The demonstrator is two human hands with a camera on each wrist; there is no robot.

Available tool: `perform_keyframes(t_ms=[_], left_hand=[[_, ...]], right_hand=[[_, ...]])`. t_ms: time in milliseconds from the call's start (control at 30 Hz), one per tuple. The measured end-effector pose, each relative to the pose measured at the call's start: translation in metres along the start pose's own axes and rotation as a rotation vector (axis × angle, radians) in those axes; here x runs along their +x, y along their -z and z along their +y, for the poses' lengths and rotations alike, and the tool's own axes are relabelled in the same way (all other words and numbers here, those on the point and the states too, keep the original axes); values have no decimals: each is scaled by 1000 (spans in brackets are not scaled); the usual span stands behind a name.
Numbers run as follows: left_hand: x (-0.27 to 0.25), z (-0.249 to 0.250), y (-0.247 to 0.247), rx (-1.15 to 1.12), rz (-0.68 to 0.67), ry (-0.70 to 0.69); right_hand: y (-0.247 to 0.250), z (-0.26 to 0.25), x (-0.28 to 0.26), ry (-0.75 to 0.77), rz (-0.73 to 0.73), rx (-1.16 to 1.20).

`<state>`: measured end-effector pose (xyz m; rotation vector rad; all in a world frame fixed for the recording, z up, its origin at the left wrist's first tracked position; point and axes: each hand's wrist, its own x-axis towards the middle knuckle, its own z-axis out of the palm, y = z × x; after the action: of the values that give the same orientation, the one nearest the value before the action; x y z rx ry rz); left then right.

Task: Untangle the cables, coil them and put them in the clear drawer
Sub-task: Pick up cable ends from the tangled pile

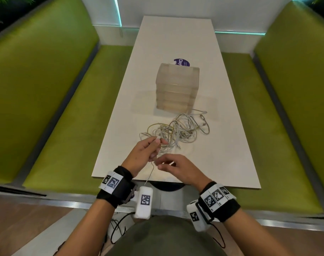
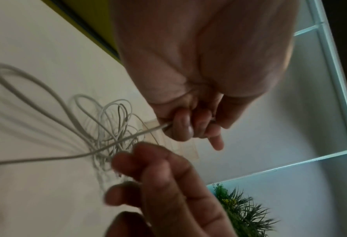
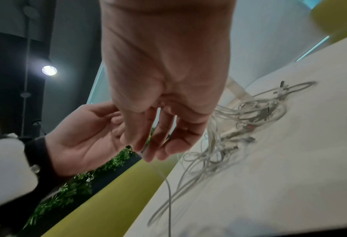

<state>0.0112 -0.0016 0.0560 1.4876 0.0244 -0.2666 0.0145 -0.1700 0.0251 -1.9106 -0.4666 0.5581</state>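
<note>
A tangle of white and grey cables (image 1: 177,130) (image 2: 112,128) (image 3: 239,125) lies on the white table (image 1: 222,154), just in front of the clear drawer unit (image 1: 176,85), whose drawers look closed. My left hand (image 1: 148,150) (image 2: 188,128) is raised over the near side of the tangle, with its fingers curled round the plug end of one white cable (image 1: 149,174) (image 2: 47,158). That strand (image 3: 168,189) hangs down past the table's near edge. My right hand (image 1: 174,167) (image 3: 158,136) is close beside the left, and its fingertips pinch the same strand.
A purple round label (image 1: 181,62) lies behind the drawer unit. Green benches (image 1: 65,126) (image 1: 264,126) flank the narrow table on both sides. Bare tabletop lies to the right of the tangle and beyond the drawer unit.
</note>
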Motion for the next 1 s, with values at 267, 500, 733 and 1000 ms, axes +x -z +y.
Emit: perform_keyframes(t_ms=[267, 500, 733, 1000], left_hand=[[2, -12, 9, -33, 147, -56], [11, -34, 5, 111, 91, 97], [34, -52, -12, 83, 53, 104], [73, -55, -24, 377, 80, 0]], right_hand=[[-13, 15, -1, -121, -56, -71], [30, 54, 44, -383, 375, -360], [29, 51, 52, -343, 375, -502], [51, 6, 15, -216, 377, -520]])
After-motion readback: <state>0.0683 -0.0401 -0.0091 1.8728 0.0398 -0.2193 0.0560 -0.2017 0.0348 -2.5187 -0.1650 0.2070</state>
